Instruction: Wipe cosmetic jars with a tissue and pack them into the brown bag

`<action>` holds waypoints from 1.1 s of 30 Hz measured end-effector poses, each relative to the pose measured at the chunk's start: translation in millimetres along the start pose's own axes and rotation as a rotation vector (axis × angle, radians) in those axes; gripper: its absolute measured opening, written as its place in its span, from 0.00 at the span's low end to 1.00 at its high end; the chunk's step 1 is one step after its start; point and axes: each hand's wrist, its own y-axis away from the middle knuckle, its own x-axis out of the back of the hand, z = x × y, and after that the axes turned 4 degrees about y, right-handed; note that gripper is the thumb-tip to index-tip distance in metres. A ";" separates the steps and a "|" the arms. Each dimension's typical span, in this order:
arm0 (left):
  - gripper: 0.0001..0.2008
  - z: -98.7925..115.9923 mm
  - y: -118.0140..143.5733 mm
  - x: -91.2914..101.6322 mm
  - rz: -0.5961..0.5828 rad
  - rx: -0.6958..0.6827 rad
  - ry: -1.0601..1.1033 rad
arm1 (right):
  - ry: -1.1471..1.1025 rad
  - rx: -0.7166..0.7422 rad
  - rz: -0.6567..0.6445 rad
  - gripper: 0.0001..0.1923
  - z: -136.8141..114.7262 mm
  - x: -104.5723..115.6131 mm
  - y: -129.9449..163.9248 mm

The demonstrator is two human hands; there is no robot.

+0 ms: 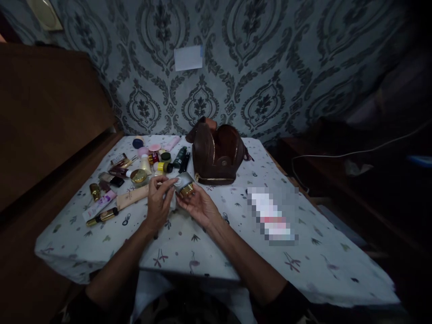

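Observation:
Tilted over the table's middle, a silvery cosmetic jar (184, 182) with a gold lid rests in my right hand (201, 209), whose fingers curl round its lower side. My left hand (158, 201) is against the jar's left side, fingers drawn together. Something white shows at its fingertips and between the hands, too unclear to name. Just behind the jar stands a brown handbag (216, 166), its zipped top gaping. Left of my hands lie a beige tube (132, 197), a round gold-rimmed jar (138, 176) and a yellow bottle with a black cap (163, 167).
Several more cosmetics cover the table's left side, among them a purple-and-white tube (100, 203), a gold-and-black tube (101, 217) and a dark green tube (179, 157). A blurred-out flat item (272, 216) lies right on the patterned tablecloth (236, 252). A wooden cabinet (50, 121) borders the left.

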 end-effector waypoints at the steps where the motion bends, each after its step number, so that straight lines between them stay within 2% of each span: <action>1: 0.11 -0.3 -0.6 0.4 0.000 0.007 0.002 | 0.016 -0.001 0.007 0.11 0.9 0.6 -0.5; 6: 0.11 -2.4 -2.9 1.9 -0.027 0.018 0.056 | 0.046 0.044 -0.015 0.13 3.2 2.4 -4.2; 13: 0.12 -0.6 1.3 1.2 -0.168 -0.112 0.087 | -0.008 0.080 0.005 0.09 -0.8 5.0 -9.3; 17: 0.12 -0.8 1.2 0.5 -0.138 -0.095 0.084 | 0.051 0.115 -0.005 0.13 2.9 3.1 -7.8; 25: 0.10 -9.9 -6.6 4.2 0.018 0.120 0.098 | 0.183 0.029 -0.060 0.13 4.5 -1.4 0.1; 29: 0.10 -11.6 -6.0 2.4 0.003 0.131 0.131 | 0.154 0.088 -0.069 0.18 3.8 -1.2 -1.3; 33: 0.11 -8.0 -2.5 0.0 -0.077 0.069 0.145 | 0.058 0.072 -0.032 0.12 2.4 2.2 -5.4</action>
